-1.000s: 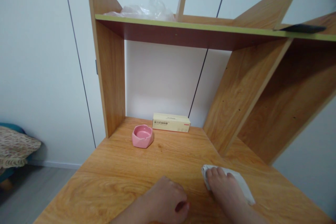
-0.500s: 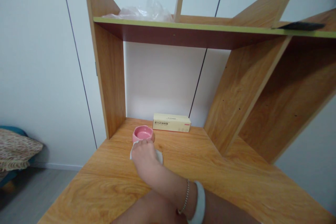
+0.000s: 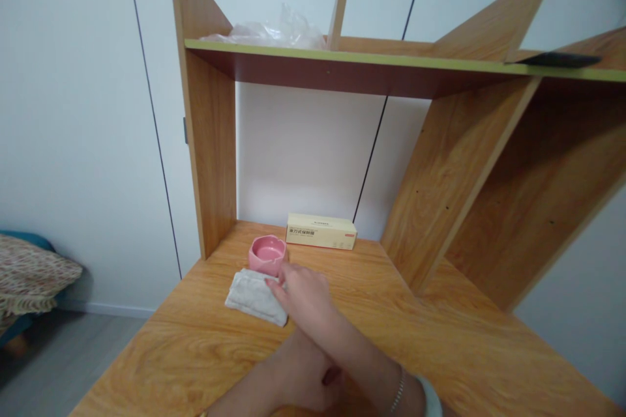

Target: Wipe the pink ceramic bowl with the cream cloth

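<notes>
A folded grey-white cloth (image 3: 255, 298) lies flat on the wooden desk, just in front of a pink bowl (image 3: 267, 255) with a wavy rim. At the cloth's right edge is my right hand (image 3: 304, 288), its thumb over the cloth's corner and its index finger close to the bowl; thumb and finger are apart. My left hand (image 3: 310, 374) is lower down, passing beneath my right forearm. Its fingers look curled, mostly hidden, and whatever might be inside them does not show. A bracelet and a pale bangle are on my right wrist.
Behind the bowl a pale yellow box (image 3: 321, 232) stands against the back wall. The desk (image 3: 195, 339) carries a wooden shelf unit (image 3: 215, 163) with upright panels; a clear plastic bag (image 3: 274, 34) and a dark flat item (image 3: 560, 60) lie on its upper shelf.
My right hand has moved right, off most of the cloth. The cloth has shifted left and towards me and now shows nearly whole. More of my left hand is visible.
</notes>
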`<move>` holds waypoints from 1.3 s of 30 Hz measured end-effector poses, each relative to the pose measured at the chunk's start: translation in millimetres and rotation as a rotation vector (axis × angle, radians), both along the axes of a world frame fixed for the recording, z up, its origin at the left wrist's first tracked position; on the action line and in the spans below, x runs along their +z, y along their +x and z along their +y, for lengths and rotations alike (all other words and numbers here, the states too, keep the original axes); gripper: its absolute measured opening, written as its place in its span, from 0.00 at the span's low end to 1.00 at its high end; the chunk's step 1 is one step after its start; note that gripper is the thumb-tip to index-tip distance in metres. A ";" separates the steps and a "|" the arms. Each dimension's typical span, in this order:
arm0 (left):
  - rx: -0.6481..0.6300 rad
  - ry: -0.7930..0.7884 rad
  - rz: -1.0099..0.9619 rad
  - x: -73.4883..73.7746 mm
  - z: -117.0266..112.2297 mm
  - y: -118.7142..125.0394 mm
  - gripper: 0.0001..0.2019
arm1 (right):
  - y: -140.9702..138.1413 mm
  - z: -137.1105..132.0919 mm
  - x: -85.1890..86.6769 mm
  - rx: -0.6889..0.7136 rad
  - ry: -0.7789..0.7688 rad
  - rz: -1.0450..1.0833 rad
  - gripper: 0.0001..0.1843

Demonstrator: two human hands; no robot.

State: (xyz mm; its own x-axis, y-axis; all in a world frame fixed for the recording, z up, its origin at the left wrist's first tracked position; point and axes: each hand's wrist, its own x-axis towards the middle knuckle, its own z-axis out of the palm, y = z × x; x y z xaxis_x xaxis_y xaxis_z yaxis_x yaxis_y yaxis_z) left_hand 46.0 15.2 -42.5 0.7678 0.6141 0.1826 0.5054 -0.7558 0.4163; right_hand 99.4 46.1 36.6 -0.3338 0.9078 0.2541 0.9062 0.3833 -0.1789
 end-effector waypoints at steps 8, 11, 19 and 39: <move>0.098 0.168 0.131 12.2 3.8 5.7 0.13 | 98.5 5.9 -68.4 -0.066 -0.305 0.582 0.24; 0.107 0.167 0.126 12.9 4.3 5.2 0.14 | 102.4 4.1 -80.7 -0.036 -0.417 0.768 0.26; 0.138 0.156 0.147 9.7 7.1 4.2 0.14 | 100.8 4.4 -87.2 -0.105 -0.611 1.001 0.28; 0.165 0.146 0.147 15.0 7.8 3.3 0.15 | 103.3 1.9 -88.2 -0.099 -0.640 1.087 0.26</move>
State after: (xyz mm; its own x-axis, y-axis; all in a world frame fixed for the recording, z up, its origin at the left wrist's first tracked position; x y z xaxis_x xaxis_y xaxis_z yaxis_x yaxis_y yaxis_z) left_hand 49.2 23.0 -27.5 0.6840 0.7088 0.1726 0.6741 -0.7045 0.2219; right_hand 202.8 48.0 -51.5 -0.1528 0.9785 -0.1384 0.1955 -0.1074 -0.9748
